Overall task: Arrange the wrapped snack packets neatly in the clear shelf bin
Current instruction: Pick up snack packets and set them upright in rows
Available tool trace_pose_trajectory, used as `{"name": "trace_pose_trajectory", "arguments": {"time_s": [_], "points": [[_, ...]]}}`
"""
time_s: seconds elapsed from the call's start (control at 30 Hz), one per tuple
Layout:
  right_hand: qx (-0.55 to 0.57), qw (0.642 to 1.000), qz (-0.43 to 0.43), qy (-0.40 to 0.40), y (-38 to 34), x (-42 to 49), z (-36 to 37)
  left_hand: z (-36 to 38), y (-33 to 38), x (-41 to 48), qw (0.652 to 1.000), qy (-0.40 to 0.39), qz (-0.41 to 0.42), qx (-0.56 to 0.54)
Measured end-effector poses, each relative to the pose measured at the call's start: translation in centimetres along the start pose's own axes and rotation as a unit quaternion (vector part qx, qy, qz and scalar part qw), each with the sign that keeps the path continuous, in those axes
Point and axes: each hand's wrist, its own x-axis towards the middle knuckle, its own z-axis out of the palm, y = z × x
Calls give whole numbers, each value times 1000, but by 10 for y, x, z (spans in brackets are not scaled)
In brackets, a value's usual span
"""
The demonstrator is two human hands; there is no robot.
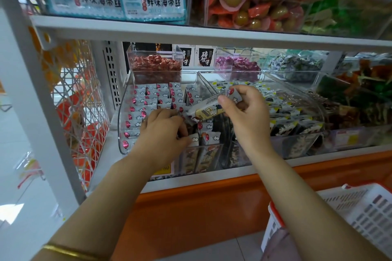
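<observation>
Here's your clear shelf bin (122, 112), and most of the job looks done. The snack packets (148, 99) stand on edge in tidy rows across the back and left of the bin, faces lined up, red marks running in columns. The ragged part is the bin's front right corner, where a few packets lean at odd angles. That corner, I'd judge, is what's left.

Your right hand (244, 112) hovers over the bin's right edge. Its grip is closed in a thumb-and-finger pinch on a loose packet (210, 108), held tilted with one end dipping toward the bin. Your left hand (163, 131) is down inside the bin near its front, fingers curled in among the upright packets. I cannot tell whether that grip has one pinched or only steadies the row, because the fingertips are buried.

On to materials. The bin is hard, glossy, see-through plastic with a curved left wall. The packets are small flat rectangular pouches in pale crinkly film, light and slippery by the look. They'd likely topple like dominoes if the row isn't braced.

Right of the bin, a neighbouring bin (297, 99) holds darker packets with yellow marks. Below and to the right of the bin sits a white slotted basket (360, 214).
</observation>
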Motion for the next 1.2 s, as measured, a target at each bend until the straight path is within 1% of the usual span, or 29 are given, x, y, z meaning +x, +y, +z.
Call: {"name": "trace_pose_trajectory", "arguments": {"time_s": [0.07,0.13,0.23,0.3,0.37,0.4,0.47,0.57,0.63,0.77,0.87,0.97,1.07,1.13,1.2], "points": [[-31,999,-12,-25,-1,1,2,-2,-1,-1,1000,0,1,-4],[-66,995,-29,-70,-3,1,6,-4,-1,-1,1000,4,-1,-11],[-129,980,-75,-129,-5,2,16,-8,-3,-1,1000,15,11,-13],[-199,962,-110,-154,-6,5,24,-9,-4,-1,1000,24,16,6],[-277,934,-140,-176,-6,7,32,-8,-5,-1,999,25,16,20],[-298,924,-148,-191,-6,8,34,-8,-6,0,999,23,15,22],[-300,913,-155,-227,-7,9,35,-11,-8,0,1000,19,13,9],[-348,872,-174,-299,-3,7,33,-22,-11,0,999,29,0,-26],[-359,856,-168,-331,-3,7,33,-26,-13,-1,999,35,-4,-21],[-344,849,-164,-365,-7,11,37,-26,-17,-3,999,33,2,-3],[-350,850,-166,-356,-8,18,37,-27,-16,-3,999,39,-1,-19],[-349,849,-157,-364,-7,25,39,-27,-15,-2,999,37,-2,-22],[-323,872,-134,-342,-7,31,39,-28,-16,-2,999,38,-7,-27],[-302,892,-128,-311,-6,36,39,-28,-16,-1,998,41,-10,-37],[-306,901,-134,-278,-4,44,40,-29,-16,-1,998,44,-12,-38]]}}
